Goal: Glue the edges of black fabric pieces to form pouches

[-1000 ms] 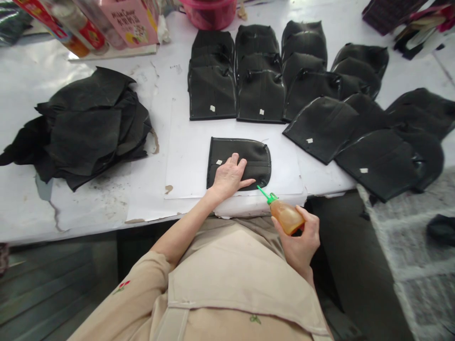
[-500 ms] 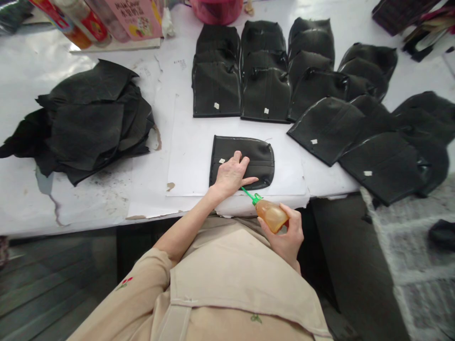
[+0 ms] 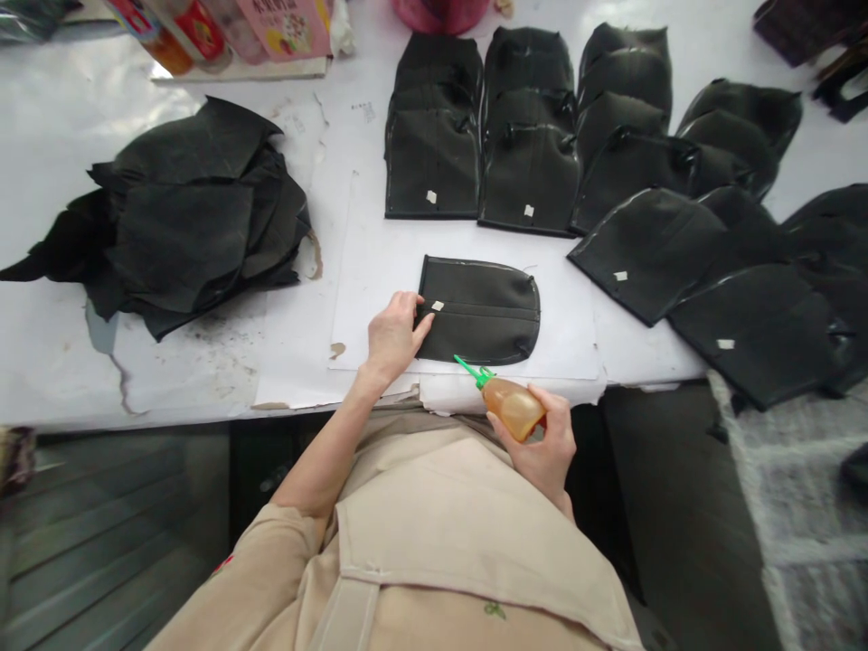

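A black, rounded flat piece (image 3: 485,316) with a small pale tag near its left edge lies on white paper (image 3: 366,298) near the table's front. My left hand (image 3: 394,336) grips that left edge, thumb and fingers pinched beside the tag. Below the piece, my right hand (image 3: 548,443) is wrapped round a small squeeze bottle (image 3: 514,409) of amber liquid. The bottle's green nozzle (image 3: 471,369) points up and left, its tip close to the piece's lower edge.
Loose black sheets (image 3: 183,217) are heaped on the left. Overlapping rows of similar black pieces (image 3: 434,163) cover the back and right. Bottles and a pink box (image 3: 288,27) stand at the back left, near a pink container (image 3: 440,11).
My left hand has moved from the middle of the black piece to its left edge. My right hand still holds the bottle. The view has shifted slightly.
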Motion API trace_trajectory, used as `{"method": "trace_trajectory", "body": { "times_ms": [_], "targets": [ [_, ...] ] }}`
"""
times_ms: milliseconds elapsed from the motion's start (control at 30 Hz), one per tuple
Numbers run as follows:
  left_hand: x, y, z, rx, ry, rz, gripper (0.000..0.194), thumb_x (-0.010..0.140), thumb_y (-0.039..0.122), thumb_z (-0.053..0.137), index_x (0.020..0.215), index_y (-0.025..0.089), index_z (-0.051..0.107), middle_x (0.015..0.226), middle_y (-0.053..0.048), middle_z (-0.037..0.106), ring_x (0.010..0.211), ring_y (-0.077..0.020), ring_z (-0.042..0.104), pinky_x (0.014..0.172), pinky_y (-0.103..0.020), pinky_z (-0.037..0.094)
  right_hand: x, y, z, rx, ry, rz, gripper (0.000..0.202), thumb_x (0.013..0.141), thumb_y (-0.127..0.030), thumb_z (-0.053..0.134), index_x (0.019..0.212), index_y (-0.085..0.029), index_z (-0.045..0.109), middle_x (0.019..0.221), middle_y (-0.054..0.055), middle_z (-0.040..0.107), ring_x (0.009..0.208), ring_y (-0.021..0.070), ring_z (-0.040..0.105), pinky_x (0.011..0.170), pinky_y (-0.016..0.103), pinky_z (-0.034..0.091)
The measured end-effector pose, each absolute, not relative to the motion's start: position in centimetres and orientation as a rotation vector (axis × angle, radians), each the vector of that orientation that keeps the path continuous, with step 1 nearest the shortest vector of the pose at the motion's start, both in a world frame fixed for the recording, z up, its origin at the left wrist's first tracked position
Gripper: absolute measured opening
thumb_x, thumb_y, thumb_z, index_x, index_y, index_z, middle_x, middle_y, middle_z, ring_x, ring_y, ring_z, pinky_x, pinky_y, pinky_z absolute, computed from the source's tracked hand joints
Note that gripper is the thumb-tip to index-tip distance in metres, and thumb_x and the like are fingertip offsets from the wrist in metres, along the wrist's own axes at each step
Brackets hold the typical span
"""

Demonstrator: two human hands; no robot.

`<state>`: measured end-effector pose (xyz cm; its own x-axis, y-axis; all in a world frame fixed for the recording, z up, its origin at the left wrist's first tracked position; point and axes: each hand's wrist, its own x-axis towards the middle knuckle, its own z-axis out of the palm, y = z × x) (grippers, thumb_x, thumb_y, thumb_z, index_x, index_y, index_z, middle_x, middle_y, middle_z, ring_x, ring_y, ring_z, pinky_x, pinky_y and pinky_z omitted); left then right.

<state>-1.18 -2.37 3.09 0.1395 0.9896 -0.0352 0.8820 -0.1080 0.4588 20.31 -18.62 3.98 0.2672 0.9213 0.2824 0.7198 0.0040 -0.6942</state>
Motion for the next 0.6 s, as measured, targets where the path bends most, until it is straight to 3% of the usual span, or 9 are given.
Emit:
{"method": "trace_trajectory", "body": {
  "times_ms": [267,600],
  "targets": [
    [-2.3,-2.2,2.3,1.913,1.847,0.332,0.005,0.096,0.027,0.062,0.095,0.022,0.061,0.084,-0.003,0.072,0.079,-0.0207,0.068,0.074,-0.030,0.046,19.1,-17.3,4.2,-1.693,-1.590,0.378,0.059,0.079,-0.041,0.085,0.127,-0.021,0.059,0.108,0.009,0.067,0.096,0.0260,0.068,0.082,0.040,0.060],
    [-2.6,-1.7,2.2,1.790,1.796,0.364,0.008,0.093,0.026,0.066,0.088,0.021,0.062,0.078,-0.004,0.071,0.075,-0.0215,0.067,0.072,-0.030,0.043,17.5,-15.6,3.9,-1.592,-1.677,0.434,0.057,0.080,-0.035,0.084,0.129,-0.023,0.056,0.109,0.009,0.066,0.097,0.0254,0.067,0.079,0.038,0.059]
  ]
}}
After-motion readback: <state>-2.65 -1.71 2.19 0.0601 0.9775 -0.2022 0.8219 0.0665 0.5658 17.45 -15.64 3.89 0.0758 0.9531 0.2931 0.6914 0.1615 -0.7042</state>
